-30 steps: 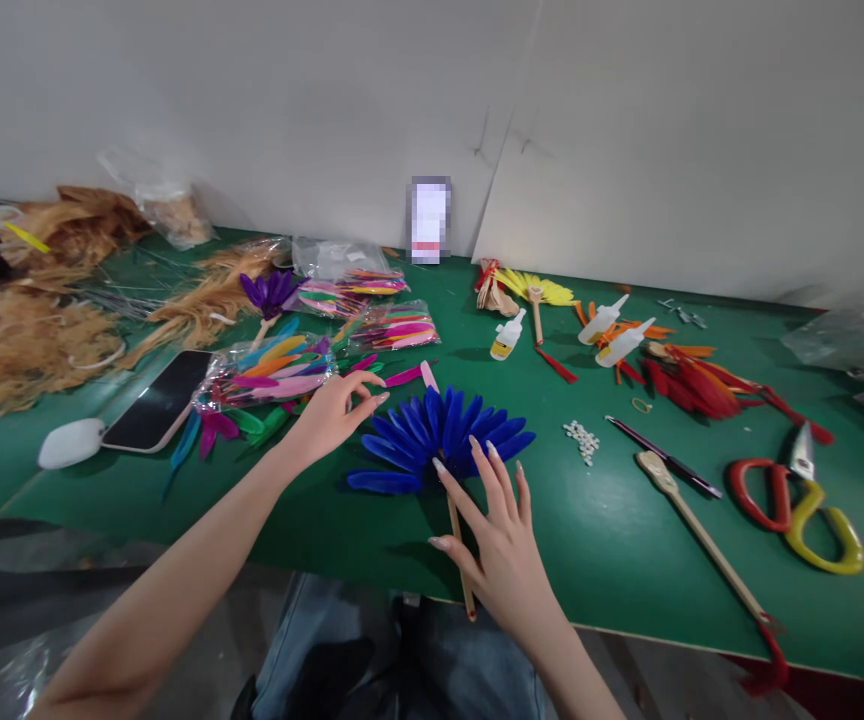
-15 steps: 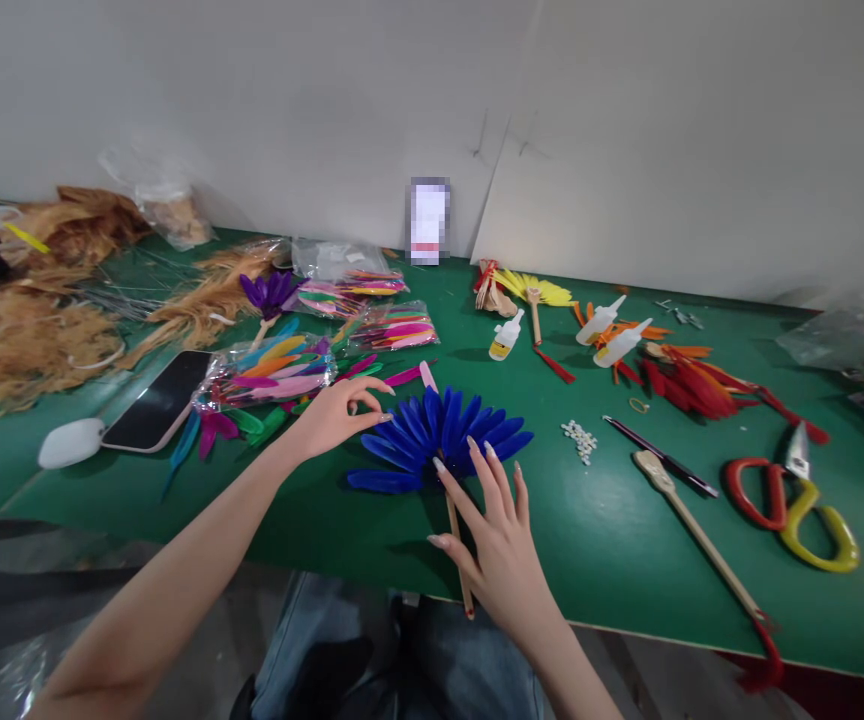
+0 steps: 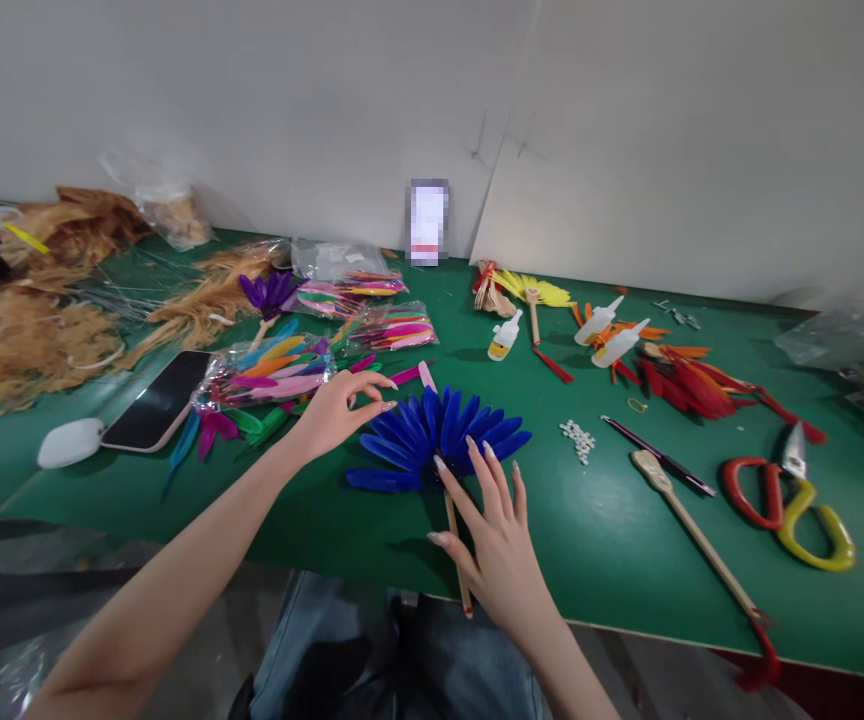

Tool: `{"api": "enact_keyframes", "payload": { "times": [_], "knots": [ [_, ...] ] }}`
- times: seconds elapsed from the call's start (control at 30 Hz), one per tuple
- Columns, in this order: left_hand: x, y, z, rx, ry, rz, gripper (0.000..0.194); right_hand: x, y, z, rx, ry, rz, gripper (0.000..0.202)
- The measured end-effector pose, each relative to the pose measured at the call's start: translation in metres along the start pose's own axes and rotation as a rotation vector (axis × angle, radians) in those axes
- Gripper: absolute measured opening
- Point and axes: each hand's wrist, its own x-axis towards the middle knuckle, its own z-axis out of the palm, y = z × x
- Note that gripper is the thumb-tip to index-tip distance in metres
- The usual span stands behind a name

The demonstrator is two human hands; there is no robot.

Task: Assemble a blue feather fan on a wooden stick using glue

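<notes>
A fan of blue feathers (image 3: 394, 440) lies spread on the green table, its thin wooden handle (image 3: 456, 545) pointing toward me and overhanging the table edge. My right hand (image 3: 496, 530) rests over the fan's right side with fingers spread. Its index fingertip touches the base where the feathers meet, and the thumb lies beside the handle. At the fan's upper left is my left hand (image 3: 342, 410), fingers bent and their tips slightly apart, with nothing visible between them. It hides part of the loose coloured feathers behind it.
Right of the fan are small white beads (image 3: 578, 440), a pen (image 3: 657, 455), a wooden stick (image 3: 694, 530) with a red tassel and scissors (image 3: 784, 505). Behind stand glue bottles (image 3: 505, 337) and a yellow feather fan (image 3: 544, 290). Bagged feathers (image 3: 274, 370) and a phone (image 3: 158, 400) lie left.
My left hand has shifted very slightly to the right and up. My right hand and the blue fan stay in place.
</notes>
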Motion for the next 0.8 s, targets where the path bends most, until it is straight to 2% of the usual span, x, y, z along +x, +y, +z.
{"api": "enact_keyframes", "payload": {
  "times": [0.17, 0.4, 0.53, 0.6, 0.7, 0.77, 0.8],
  "knots": [
    [0.001, 0.003, 0.002, -0.021, -0.002, -0.029, 0.03, 0.0, 0.0, 0.0, 0.01, -0.007, 0.0, 0.062],
    [-0.001, 0.004, -0.003, -0.143, -0.063, -0.075, 0.043, 0.001, 0.0, 0.001, 0.016, -0.006, 0.005, 0.062],
    [-0.002, 0.008, -0.006, -0.19, -0.076, -0.09, 0.042, -0.001, -0.001, -0.001, 0.081, 0.015, 0.007, 0.062],
    [-0.002, 0.012, -0.009, -0.209, -0.048, -0.099, 0.04, -0.003, 0.001, -0.007, 0.172, 0.077, 0.04, 0.06],
    [-0.001, 0.024, -0.017, -0.215, 0.007, -0.077, 0.04, -0.001, 0.009, -0.023, 0.344, 0.275, 0.134, 0.053],
    [0.0, 0.035, -0.021, -0.213, 0.008, -0.042, 0.04, 0.005, 0.014, -0.037, 0.378, 0.386, 0.147, 0.045],
    [-0.001, 0.042, -0.022, -0.216, -0.001, -0.023, 0.04, 0.01, 0.016, -0.044, 0.367, 0.399, 0.126, 0.042]
  ]
}}
